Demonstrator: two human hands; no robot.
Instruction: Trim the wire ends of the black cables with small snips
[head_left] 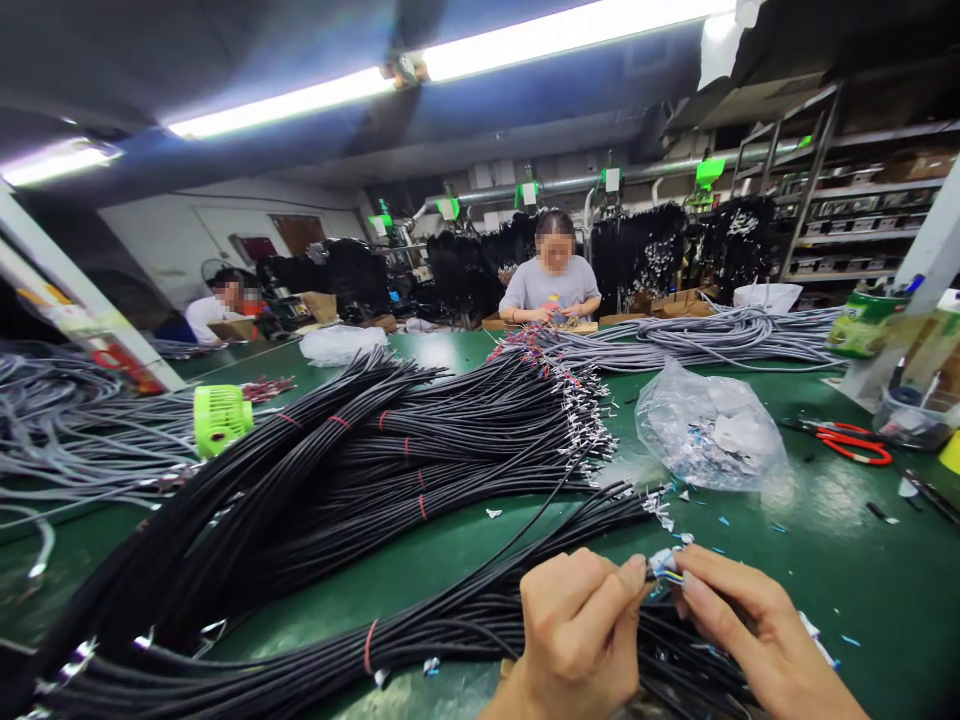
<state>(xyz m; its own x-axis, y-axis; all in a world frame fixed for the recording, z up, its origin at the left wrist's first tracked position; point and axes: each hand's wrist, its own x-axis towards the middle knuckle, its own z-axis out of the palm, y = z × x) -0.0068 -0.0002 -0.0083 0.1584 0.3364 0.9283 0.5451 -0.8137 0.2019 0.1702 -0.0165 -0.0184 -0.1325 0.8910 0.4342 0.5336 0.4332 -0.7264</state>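
Observation:
My left hand [581, 625] is closed around a black cable near its stripped end. White filler and thin wires [666, 570], one blue and one yellow, stick out of that end. Finger and thumb of my right hand [739, 610] pinch these wires from the other side. Below both hands runs a loose bundle of black cables [442, 640], gathered by a red band [370, 645]. Just beyond my hands, more cables of the same kind end in white tufts [658, 505]. My palms and the cable inside my left fist are hidden.
Tied stacks of black cable [360, 470] fill the table's left and middle. A plastic bag of scraps [712, 430], red-handled scissors [851, 442] and a small tub [915, 415] stand right. Left is a green fan [223, 418]. A co-worker [551, 275] sits opposite; another person is far left.

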